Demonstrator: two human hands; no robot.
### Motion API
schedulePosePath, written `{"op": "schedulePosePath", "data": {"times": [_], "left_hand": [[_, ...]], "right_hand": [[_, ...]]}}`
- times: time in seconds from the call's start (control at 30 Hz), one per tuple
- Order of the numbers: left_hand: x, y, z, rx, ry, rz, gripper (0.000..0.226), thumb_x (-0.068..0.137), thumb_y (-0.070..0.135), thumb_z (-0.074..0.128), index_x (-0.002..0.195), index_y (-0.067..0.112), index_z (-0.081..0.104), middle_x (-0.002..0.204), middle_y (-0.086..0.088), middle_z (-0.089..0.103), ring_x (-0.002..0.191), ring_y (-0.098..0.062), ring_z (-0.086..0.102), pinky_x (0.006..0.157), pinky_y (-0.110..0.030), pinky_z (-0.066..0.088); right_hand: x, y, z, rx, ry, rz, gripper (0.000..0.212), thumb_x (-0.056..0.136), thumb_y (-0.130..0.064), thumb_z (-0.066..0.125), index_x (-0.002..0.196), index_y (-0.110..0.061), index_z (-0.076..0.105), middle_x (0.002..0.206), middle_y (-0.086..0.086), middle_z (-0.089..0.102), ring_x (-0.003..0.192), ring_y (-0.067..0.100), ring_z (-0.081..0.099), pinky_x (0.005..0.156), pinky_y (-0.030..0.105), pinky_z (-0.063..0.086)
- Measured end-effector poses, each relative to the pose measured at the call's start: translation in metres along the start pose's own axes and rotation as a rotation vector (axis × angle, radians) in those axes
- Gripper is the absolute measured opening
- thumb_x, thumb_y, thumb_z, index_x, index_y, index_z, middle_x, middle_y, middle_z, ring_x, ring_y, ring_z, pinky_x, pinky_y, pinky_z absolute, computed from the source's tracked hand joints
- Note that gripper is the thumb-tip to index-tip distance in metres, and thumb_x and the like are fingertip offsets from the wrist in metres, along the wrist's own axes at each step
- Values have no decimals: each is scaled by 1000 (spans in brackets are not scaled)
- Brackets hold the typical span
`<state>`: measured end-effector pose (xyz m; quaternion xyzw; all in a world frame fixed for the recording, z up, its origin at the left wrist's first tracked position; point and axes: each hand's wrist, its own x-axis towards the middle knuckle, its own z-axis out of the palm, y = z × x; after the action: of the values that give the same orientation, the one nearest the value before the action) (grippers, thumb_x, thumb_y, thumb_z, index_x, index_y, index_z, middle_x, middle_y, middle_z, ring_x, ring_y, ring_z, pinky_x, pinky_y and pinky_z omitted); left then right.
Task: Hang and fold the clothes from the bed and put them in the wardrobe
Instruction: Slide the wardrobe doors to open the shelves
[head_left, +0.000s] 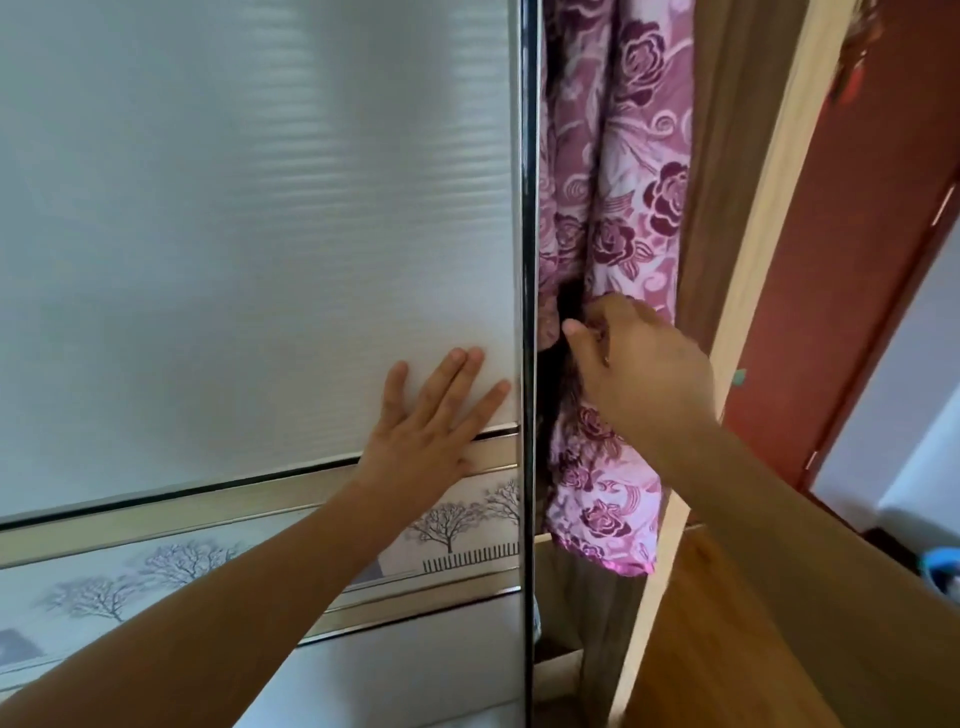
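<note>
The wardrobe's white sliding door (249, 218) fills the left of the view, with a narrow gap open at its right edge. My left hand (436, 415) lies flat on the door with its fingers straight, close to the dark metal edge strip (529, 312). In the gap hangs a pink and purple rose-patterned garment (623, 156). My right hand (634, 369) reaches into the gap with curled fingers and holds this fabric at mid height. The garment's hem (608, 545) hangs below my wrist. The hanger and rail are hidden.
A band with winter trees (208, 561) runs across the door below my left hand. The wardrobe's wooden side panel (748, 208) stands right of the gap, with a red room door (857, 260) beyond. A wooden surface (737, 649) lies at lower right.
</note>
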<state>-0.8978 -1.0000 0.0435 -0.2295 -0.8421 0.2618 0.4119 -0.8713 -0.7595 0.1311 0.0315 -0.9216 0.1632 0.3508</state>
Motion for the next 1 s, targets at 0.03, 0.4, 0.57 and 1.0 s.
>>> {"op": "schedulePosePath", "data": {"times": [0.03, 0.4, 0.57, 1.0], "left_hand": [[4, 4, 0, 0, 3, 2, 115, 73, 65, 71, 161, 24, 10, 167, -17, -5, 155, -32, 1, 117, -67, -2], [37, 38, 1, -47, 73, 14, 117, 70, 60, 76, 161, 21, 12, 167, -18, -2, 154, -32, 4, 117, -67, 2], [53, 50, -1, -42, 92, 24, 116, 71, 59, 75, 160, 21, 13, 167, -18, -1, 154, -33, 6, 117, -67, 2], [90, 90, -8, -56, 102, 30, 113, 77, 61, 70, 161, 18, 7, 166, -19, -1, 154, -34, 3, 118, -65, 10]], "right_hand": [[-3, 11, -3, -10, 39, 47, 42, 102, -46, 44, 125, -13, 56, 116, 14, 59, 106, 39, 57, 77, 48, 53], [-15, 74, 39, 634, -395, 378, 61, 104, -56, 31, 158, -30, 28, 134, 3, 54, 104, 19, 64, 86, 35, 54], [12, 68, 43, 1049, -615, 673, 107, 70, -98, 28, 156, -34, 35, 148, -5, 49, 134, 19, 48, 114, 48, 38], [0, 92, 35, 1260, -660, 732, 111, 69, -99, 15, 160, -35, 21, 165, -6, 26, 154, 23, 19, 125, 53, 12]]}}
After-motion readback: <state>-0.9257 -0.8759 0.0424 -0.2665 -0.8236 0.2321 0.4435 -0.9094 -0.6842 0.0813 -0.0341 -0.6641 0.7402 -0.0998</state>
